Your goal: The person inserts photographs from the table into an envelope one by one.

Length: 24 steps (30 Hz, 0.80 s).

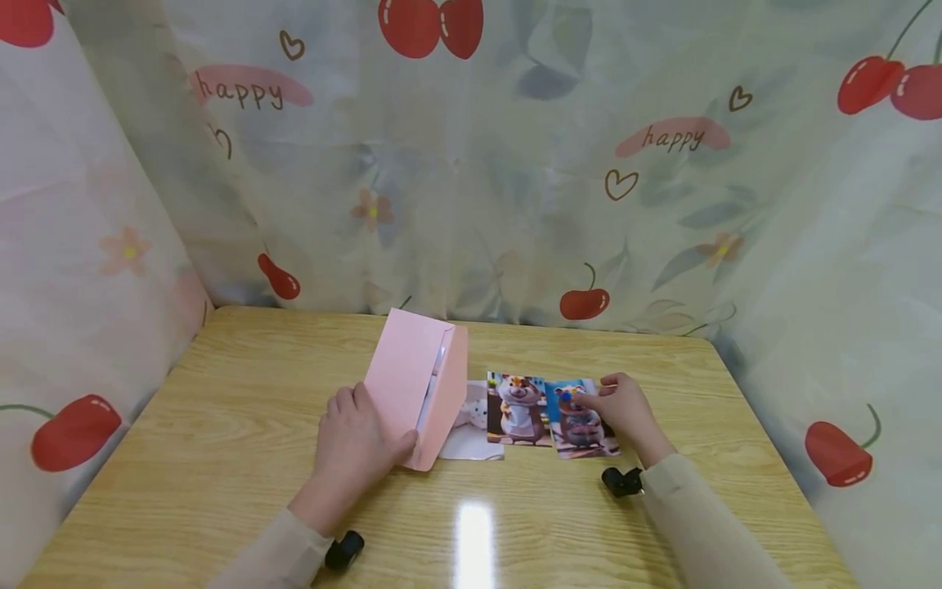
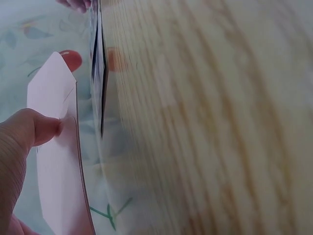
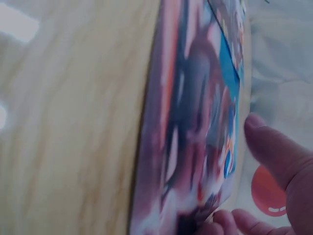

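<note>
My left hand (image 1: pixel 356 438) grips a pink envelope (image 1: pixel 408 372) tilted up off the table, thumb (image 2: pixel 46 128) pressed on its face. The envelope's flap stands open to the right, with something pale showing in the slot. My right hand (image 1: pixel 629 409) is at the rightmost photo card (image 1: pixel 581 433), a bear-like cartoon animal on blue. In the right wrist view its thumb (image 3: pixel 269 144) is raised apart from the card, and fingertips (image 3: pixel 225 223) touch the card's edge. A second animal card (image 1: pixel 515 417) lies to its left, slightly overlapped.
A pale picture card (image 1: pixel 471 442) with a white animal lies partly hidden behind the envelope. Wood-grain table (image 1: pixel 243 393) surrounds everything, with a light reflection near the front. A cherry-printed curtain (image 1: pixel 471 204) hangs along the back and sides. Black devices (image 1: pixel 621 482) sit at both wrists.
</note>
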### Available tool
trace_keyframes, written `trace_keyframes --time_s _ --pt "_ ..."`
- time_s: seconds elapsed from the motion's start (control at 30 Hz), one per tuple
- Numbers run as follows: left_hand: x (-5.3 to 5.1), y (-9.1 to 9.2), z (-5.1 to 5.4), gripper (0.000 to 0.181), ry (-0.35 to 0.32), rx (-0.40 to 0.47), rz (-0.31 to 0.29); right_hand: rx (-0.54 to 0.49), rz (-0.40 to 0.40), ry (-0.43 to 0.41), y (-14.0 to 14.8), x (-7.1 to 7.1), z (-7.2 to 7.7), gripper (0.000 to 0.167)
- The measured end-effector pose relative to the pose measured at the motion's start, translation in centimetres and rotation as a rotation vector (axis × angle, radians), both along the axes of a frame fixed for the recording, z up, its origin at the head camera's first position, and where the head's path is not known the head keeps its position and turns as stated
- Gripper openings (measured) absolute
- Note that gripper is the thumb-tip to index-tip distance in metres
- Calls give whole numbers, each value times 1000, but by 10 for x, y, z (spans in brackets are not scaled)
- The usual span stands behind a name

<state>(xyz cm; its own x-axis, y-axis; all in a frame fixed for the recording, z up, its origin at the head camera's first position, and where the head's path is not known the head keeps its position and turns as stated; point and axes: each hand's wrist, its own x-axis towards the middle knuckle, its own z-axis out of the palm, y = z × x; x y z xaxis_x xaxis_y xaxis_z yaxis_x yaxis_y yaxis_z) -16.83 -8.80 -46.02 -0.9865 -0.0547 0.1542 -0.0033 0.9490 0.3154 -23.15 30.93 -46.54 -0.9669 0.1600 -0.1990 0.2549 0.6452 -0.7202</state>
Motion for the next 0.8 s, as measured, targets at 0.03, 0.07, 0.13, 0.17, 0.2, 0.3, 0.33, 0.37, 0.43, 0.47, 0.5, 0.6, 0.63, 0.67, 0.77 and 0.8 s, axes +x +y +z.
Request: trace_keyframes --time_s 0.03,0.07,0.13,0.17,0.2,0.3,0.33,0.37,0.43,0.47,0.5,0.6,0.63,0.67,0.77,0.8 --pt "0 0 0 102 0 1 0 9 -2 -14 -1 0 0 75" --pt "0 0 0 102 -2 2 0 16 -1 -26 -3 -1 1 77" --pt "0 -1 0 102 -6 4 0 29 -4 -50 -5 -1 2 81" --pt "0 -1 0 102 -3 6 -1 35 -10 -59 -6 -1 3 82" --pt "0 -1 0 102 1 8 -2 41 -12 -64 -7 -1 3 83" --pt "0 -2 -1 102 14 8 -5 57 -20 -85 -10 -2 2 82" --pt "0 -2 -2 102 17 10 -6 64 -25 -90 -9 -3 1 80" --pt "0 -3 -2 102 19 12 -9 67 -27 -95 -10 -4 1 79" --pt "-1 -3 -3 102 26 11 -13 79 -31 -100 -9 -5 -1 76" --pt "-2 -4 -4 102 32 10 -16 86 -33 -102 -9 -6 -2 75" --pt "-3 -5 -4 102 41 10 -19 89 -34 -103 -9 -7 -3 74" --pt "-5 -8 -3 103 71 5 -19 98 -34 -100 -9 -8 -4 71" --pt "-6 -9 -2 103 80 4 -17 100 -35 -100 -9 -8 -4 70" --pt "-6 -10 -2 102 85 8 -17 103 -37 -98 -9 -8 -4 69" --pt "-7 -12 0 103 85 19 -10 100 -43 -98 -10 -6 -2 67" --pt "-7 -13 0 103 84 20 -9 98 -45 -98 -10 -6 -1 66"
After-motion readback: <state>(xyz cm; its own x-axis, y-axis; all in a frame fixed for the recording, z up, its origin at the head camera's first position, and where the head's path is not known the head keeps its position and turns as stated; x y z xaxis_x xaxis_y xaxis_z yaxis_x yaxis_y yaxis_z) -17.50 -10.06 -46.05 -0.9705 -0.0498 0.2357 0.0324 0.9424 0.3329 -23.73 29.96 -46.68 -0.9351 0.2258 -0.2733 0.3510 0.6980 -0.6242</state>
